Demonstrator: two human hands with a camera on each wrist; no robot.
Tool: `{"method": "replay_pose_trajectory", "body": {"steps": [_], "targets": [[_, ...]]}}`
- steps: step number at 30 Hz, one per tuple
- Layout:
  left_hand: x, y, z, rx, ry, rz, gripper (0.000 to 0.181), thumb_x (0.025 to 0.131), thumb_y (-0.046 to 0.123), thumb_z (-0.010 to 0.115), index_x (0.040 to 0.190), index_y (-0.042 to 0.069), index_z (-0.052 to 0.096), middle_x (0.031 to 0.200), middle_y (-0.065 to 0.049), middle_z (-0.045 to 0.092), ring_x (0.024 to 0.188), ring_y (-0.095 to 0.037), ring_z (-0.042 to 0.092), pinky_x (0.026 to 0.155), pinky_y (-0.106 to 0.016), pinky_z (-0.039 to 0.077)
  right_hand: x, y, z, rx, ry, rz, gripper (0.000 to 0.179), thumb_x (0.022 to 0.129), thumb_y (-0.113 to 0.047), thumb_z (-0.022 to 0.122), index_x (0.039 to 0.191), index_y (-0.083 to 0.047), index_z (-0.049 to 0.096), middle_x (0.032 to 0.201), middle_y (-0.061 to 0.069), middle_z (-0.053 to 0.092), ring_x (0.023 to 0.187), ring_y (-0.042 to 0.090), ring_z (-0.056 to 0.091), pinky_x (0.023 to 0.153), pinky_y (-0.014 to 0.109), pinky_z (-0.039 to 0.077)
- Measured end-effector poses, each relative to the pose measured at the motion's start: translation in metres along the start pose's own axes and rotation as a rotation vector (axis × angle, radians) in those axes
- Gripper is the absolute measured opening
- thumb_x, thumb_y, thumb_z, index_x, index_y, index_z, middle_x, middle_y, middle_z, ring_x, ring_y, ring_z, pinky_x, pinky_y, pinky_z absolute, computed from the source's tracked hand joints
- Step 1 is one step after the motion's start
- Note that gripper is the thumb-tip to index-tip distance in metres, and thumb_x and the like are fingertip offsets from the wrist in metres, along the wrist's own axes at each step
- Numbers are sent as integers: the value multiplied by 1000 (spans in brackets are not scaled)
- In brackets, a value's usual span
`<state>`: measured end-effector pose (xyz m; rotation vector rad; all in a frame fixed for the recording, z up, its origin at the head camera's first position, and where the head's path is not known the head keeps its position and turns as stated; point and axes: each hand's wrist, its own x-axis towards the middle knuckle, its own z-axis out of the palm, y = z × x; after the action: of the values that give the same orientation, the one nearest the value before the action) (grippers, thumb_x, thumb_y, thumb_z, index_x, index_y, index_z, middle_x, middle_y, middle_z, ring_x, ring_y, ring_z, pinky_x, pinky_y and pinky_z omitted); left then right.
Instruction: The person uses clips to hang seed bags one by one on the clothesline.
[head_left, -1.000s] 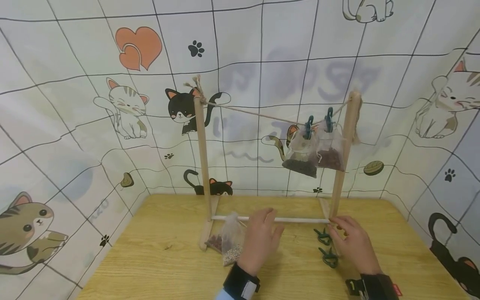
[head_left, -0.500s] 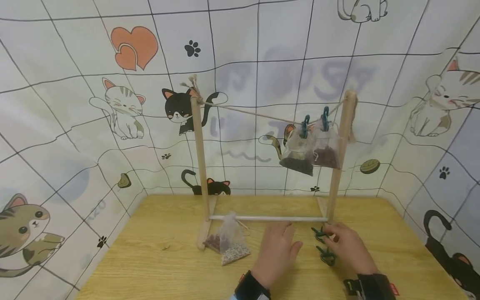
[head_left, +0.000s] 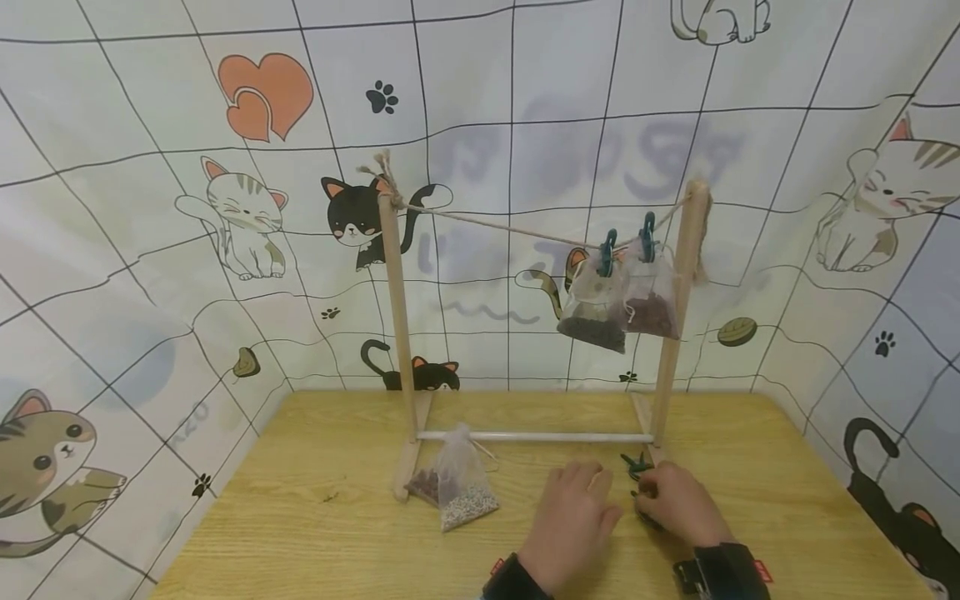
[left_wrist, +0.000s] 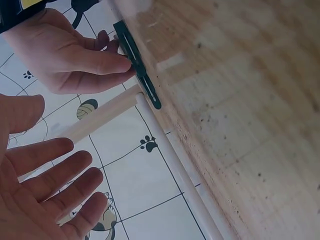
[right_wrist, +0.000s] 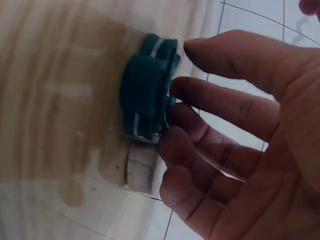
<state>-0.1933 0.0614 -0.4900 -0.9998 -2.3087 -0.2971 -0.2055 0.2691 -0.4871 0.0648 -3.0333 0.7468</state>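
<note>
My right hand (head_left: 678, 504) is over a green clothespin (head_left: 648, 520), its fingertips right at it and partly hiding it. In the right wrist view the fingers curve loosely beside the green plastic (right_wrist: 140, 85), thumb apart from them. A second green clothespin (head_left: 637, 464) lies just behind on the wooden table (head_left: 315, 533). My left hand (head_left: 573, 525) hovers low over the table left of the clothespins; its fingers are spread and hold nothing, as the left wrist view shows of the left palm (left_wrist: 30, 205).
A wooden frame (head_left: 397, 325) carries a sagging rope (head_left: 495, 226). Two mesh pouches, one with dark filling (head_left: 596, 325) and one with reddish filling (head_left: 651, 312), hang from it by green clothespins. A mesh pouch of pale grains (head_left: 467, 500) overlaps a reddish one (head_left: 423, 485) by the left foot.
My right hand has moved from the frame's right foot toward the front, down to the nearer clothespin. My left hand has drawn away from the pouches, to the right and nearer.
</note>
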Motion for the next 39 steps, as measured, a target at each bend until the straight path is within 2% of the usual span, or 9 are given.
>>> {"method": "replay_pose_trajectory", "body": {"steps": [12, 19, 23, 26, 29, 33, 36, 39], "targets": [[-2, 2, 1, 4, -25, 5, 33, 95, 38, 74, 119, 16, 71, 118, 1, 69, 108, -15, 65, 90, -31, 52, 1, 0, 11, -81, 27, -5, 18, 81, -9, 79, 70, -13, 65, 78, 2, 53, 70, 18, 49, 61, 36, 42], [-1, -5, 0, -49, -39, -62, 37, 95, 37, 75, 122, 12, 71, 119, 0, 70, 112, -16, 65, 93, -32, 53, -1, -3, 6, 13, 66, -13, 16, 83, -8, 77, 73, -12, 65, 80, 3, 52, 70, 19, 47, 59, 33, 40], [1, -14, -2, -72, -17, -87, 40, 96, 35, 75, 125, 8, 71, 121, -4, 70, 113, -19, 66, 94, -35, 54, -1, -8, 2, 84, 152, -76, 15, 84, -5, 75, 74, -12, 65, 81, 2, 54, 71, 16, 49, 60, 32, 42], [2, -22, -6, -100, 5, -105, 41, 98, 34, 72, 127, 5, 70, 122, -6, 70, 113, -20, 66, 96, -37, 54, -3, -13, -1, 130, 264, -154, 16, 82, -2, 75, 75, -13, 66, 81, -1, 57, 71, 12, 53, 61, 28, 45], [3, -28, -11, -179, 6, -148, 39, 100, 31, 70, 128, 4, 70, 122, -8, 70, 114, -22, 66, 97, -37, 54, -5, -21, -4, 171, 394, -241, 18, 80, 1, 76, 76, -15, 69, 80, -5, 60, 71, 6, 54, 61, 25, 48], [6, -35, -18, -384, -63, -262, 38, 102, 29, 66, 132, 6, 67, 125, -10, 70, 116, -24, 66, 97, -37, 55, -6, -32, -6, 243, 527, -343, 23, 79, 5, 79, 78, -17, 71, 80, -7, 64, 71, 0, 56, 61, 23, 51], [8, -40, -22, -553, -118, -330, 39, 104, 31, 64, 135, 8, 66, 123, -11, 70, 112, -24, 67, 90, -34, 56, -8, -42, -8, 326, 576, -393, 26, 78, 9, 80, 81, -15, 71, 83, -3, 67, 73, -3, 59, 62, 19, 53], [10, -44, -25, -676, -142, -342, 41, 105, 34, 63, 136, 9, 66, 119, -10, 71, 106, -22, 68, 84, -28, 55, -10, -51, -8, 448, 577, -424, 27, 78, 14, 80, 85, -10, 74, 87, 4, 69, 77, -4, 63, 64, 16, 55]]}}
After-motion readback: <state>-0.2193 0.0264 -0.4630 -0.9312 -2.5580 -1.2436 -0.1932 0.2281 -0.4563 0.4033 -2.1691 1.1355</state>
